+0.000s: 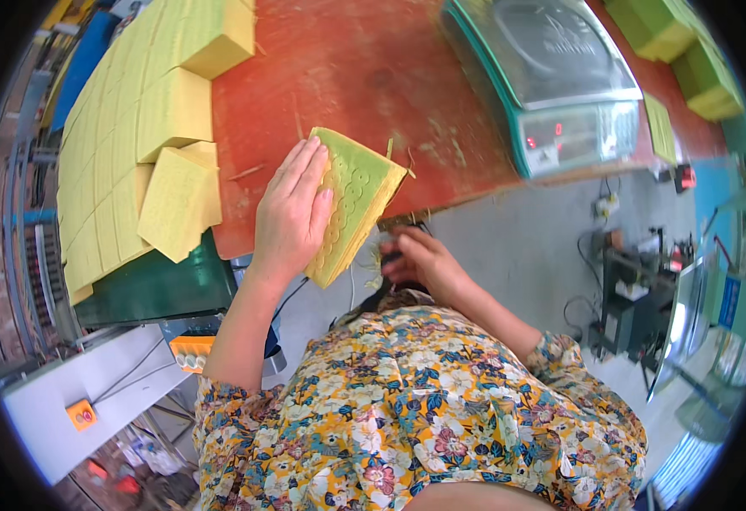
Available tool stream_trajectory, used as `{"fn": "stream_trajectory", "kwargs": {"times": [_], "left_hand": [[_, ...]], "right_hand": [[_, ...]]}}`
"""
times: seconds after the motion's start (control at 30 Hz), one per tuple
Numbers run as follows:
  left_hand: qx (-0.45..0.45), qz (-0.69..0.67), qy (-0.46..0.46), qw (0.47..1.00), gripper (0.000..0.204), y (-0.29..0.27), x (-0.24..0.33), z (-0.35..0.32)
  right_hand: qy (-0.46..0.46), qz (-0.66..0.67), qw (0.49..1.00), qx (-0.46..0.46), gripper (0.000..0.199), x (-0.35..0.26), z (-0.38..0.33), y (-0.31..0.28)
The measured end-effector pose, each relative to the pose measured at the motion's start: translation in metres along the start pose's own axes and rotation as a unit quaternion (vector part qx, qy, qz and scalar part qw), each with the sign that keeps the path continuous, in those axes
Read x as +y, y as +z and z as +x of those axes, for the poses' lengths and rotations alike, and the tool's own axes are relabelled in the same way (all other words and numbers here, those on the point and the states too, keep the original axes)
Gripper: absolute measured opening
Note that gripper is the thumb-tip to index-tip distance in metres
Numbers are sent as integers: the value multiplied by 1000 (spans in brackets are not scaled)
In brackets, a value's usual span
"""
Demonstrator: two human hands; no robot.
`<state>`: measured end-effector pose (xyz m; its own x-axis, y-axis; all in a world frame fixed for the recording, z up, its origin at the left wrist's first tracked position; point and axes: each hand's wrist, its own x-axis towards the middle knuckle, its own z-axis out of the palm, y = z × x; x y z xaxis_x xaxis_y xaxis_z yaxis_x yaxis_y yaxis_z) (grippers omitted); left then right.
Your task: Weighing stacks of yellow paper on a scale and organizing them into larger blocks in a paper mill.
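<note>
My left hand [292, 209] lies with its fingers along the left side of a stack of yellow paper [360, 187] and steadies it, thumb on the top sheet. The stack's top has a stamped pattern of rounded shapes, and its edges look ragged. It sits at the front edge of the red table [322, 68], its near corner jutting past that edge. Below and right of the stack, my right hand [420, 260] is off the table and smeared by motion, fingers partly curled. Thin yellow shreds [373, 264] show beside its fingers; whether it holds any is unclear.
Rows of yellow paper stacks [126, 145] fill the left side, one stack [184, 200] lying askew in front. A digital scale [560, 94] with a clear cover stands at the right. More stacks [705, 77] are at the far right. An orange switch box [81, 415] sits lower left.
</note>
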<state>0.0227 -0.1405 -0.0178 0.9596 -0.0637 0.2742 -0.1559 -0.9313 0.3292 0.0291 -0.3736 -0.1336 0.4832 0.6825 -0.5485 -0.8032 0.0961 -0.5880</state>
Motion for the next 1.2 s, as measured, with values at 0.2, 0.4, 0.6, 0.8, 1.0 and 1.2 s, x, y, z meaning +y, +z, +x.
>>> {"fn": "stream_trajectory", "kwargs": {"times": [0.2,0.4,0.6,0.8,1.0,1.2], "left_hand": [[-19,-39,51,998,43,5,12,-15],[-3,-48,56,997,43,8,11,-13],[7,-39,57,998,42,9,5,-18],[13,-43,52,998,41,11,9,-11],[18,-21,30,999,42,6,3,-20],[57,-198,-93,974,42,23,-13,-31]], "right_hand": [[-102,78,992,17,40,18,17,9],[-218,-158,956,118,27,16,30,3],[-329,-62,941,50,26,-1,-17,0],[-210,1,966,152,26,4,-3,-16],[-114,90,989,7,35,19,33,8],[-210,-47,972,99,28,-11,-13,42]]}}
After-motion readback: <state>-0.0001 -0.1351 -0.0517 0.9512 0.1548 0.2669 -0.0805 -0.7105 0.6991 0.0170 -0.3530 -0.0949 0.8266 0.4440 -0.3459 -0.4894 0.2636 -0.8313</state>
